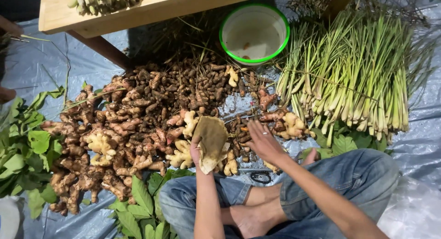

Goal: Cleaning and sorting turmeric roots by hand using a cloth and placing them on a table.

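I sit cross-legged in blue jeans in front of a big heap of brown and pale roots [138, 115] spread on a plastic sheet. My left hand [197, 149] holds up a flat, tan, dirt-stained piece like a cloth or dried leaf [212, 140]. My right hand [264, 142], with a ring on one finger, lies palm down with fingers spread over small roots beside a pale lumpy root [294, 125]. It grips nothing that I can see.
A bundle of green stalks [358, 78] lies at the right. A white bowl with a green rim [254, 33] stands behind the heap. A wooden table [138, 11] spans the top. Green leaves [27, 151] lie left and front. Another person's hand [7, 94] shows at the left edge.
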